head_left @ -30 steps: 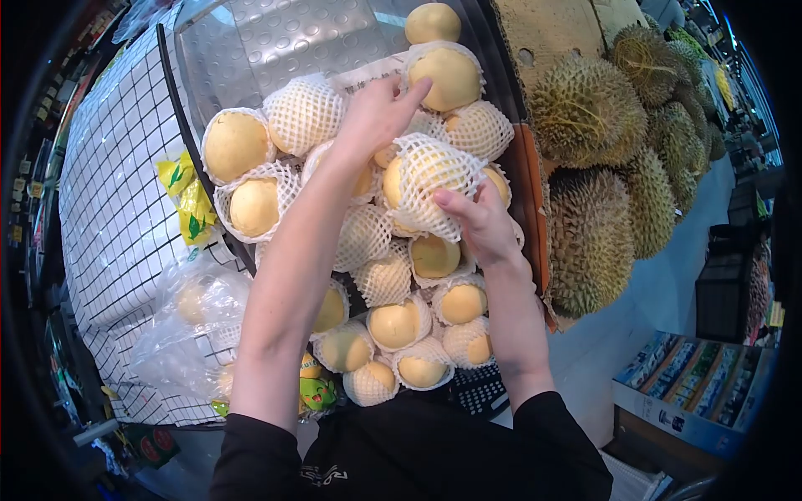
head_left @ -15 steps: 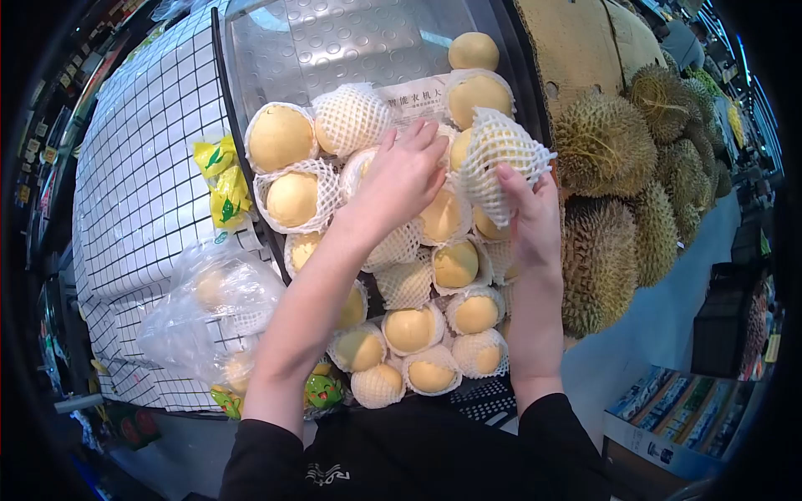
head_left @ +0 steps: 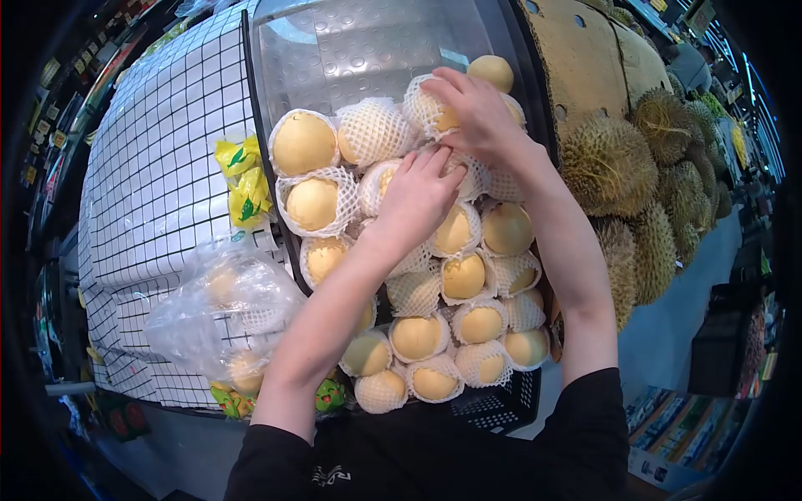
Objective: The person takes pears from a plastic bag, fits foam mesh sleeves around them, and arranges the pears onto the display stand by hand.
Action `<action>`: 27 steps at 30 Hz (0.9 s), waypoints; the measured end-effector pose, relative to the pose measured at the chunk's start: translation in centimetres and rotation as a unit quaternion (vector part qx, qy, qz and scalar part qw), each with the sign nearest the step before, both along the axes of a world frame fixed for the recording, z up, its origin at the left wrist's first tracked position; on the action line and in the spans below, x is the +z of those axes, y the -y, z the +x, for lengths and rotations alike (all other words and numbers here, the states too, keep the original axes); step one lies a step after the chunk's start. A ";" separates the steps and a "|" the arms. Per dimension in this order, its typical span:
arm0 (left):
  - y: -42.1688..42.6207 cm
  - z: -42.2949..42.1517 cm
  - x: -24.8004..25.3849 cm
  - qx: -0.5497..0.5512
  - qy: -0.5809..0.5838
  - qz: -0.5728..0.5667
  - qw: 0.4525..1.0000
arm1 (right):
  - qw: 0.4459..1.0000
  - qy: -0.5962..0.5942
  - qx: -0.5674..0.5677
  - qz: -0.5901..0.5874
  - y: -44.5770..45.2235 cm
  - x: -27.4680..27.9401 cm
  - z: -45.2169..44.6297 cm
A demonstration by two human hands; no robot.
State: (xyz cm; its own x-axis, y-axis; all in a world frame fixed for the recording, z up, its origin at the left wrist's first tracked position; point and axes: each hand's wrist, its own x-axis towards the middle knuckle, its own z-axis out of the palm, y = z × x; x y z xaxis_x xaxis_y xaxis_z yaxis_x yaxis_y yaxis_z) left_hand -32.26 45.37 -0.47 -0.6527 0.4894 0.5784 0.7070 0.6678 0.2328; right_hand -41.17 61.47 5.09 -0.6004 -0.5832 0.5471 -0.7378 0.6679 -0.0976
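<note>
Yellow round fruits in white foam nets lie in rows in a black-edged bin. My right hand (head_left: 476,108) is closed around the side of a netted fruit (head_left: 424,107) at the top of the rows. Just below it, my left hand (head_left: 419,188) rests on the netted fruits with its fingers bent and slightly spread, holding nothing that shows. To its left sit another netted fruit (head_left: 373,132) and a large yellow fruit (head_left: 304,144). A fruit without a net (head_left: 491,73) lies beyond my right hand.
A clear plastic bag (head_left: 221,309) with fruits in it lies on a white checked cloth (head_left: 159,175) at the left, near yellow packets (head_left: 247,188). Spiky durians (head_left: 608,165) are piled at the right beside cardboard (head_left: 576,58). A black perforated crate (head_left: 510,405) is at the front.
My right hand has carried the netted fruit from the right side up to the top of the rows. The paper sheet there is now covered. My left hand stays on the fruits.
</note>
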 end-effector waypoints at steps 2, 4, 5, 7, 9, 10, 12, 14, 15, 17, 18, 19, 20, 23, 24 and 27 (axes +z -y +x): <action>-0.1 -0.2 -0.1 0.001 0.000 -0.007 1.000 | 0.999 0.013 0.024 0.030 -0.1 0.1 -0.5; 0.0 -0.2 -0.1 -0.001 0.000 -0.007 1.000 | 0.998 0.029 0.037 0.052 0.1 0.2 -1.0; 0.0 -0.2 -0.1 -0.001 0.000 -0.007 1.000 | 0.995 0.045 0.049 0.074 0.2 0.2 -1.3; 0.0 -0.1 -0.4 0.001 -0.005 0.005 1.000 | 0.994 0.054 0.043 0.085 0.3 0.0 -1.8; 0.0 0.1 -0.5 0.006 -0.011 0.019 1.000 | 0.992 0.063 0.039 0.099 0.3 0.0 -2.0; 0.1 0.1 -0.4 0.007 -0.001 0.018 1.000 | 0.990 0.089 0.029 0.103 0.2 0.2 -1.9; 0.3 0.2 -0.3 0.010 0.008 0.018 1.000 | 0.987 0.116 0.022 0.109 0.1 0.1 -2.2; 0.4 0.3 -0.2 0.012 0.011 0.019 1.000 | 0.985 0.121 0.039 0.114 -0.1 -0.4 -2.6; 0.4 0.2 -0.4 0.012 0.012 0.019 1.000 | 0.985 0.121 0.040 0.115 0.0 0.0 -2.4; 0.4 0.1 -0.8 0.013 -0.008 0.020 1.000 | 0.975 0.188 0.027 0.116 -0.1 0.8 -2.0; 0.4 0.1 -0.8 0.013 -0.007 0.020 1.000 | 0.975 0.188 0.027 0.116 -0.1 0.8 -1.8; 0.3 0.1 -0.7 0.014 -0.006 0.015 1.000 | 0.975 0.203 0.027 0.088 -0.1 0.8 -1.5; 0.3 0.1 -0.7 0.014 -0.004 0.010 1.000 | 0.974 0.217 0.027 0.059 -0.2 0.7 -1.4; 0.0 0.2 -0.6 0.022 0.001 0.002 1.000 | 0.965 0.247 0.040 0.075 -0.4 0.7 -1.3; 0.0 0.2 -0.6 0.019 0.000 0.002 1.000 | 0.965 0.247 0.037 0.074 -0.6 0.4 -1.3; 0.0 0.4 -0.7 0.029 -0.003 -0.002 1.000 | 0.973 0.221 0.046 0.050 -0.7 -0.3 -1.5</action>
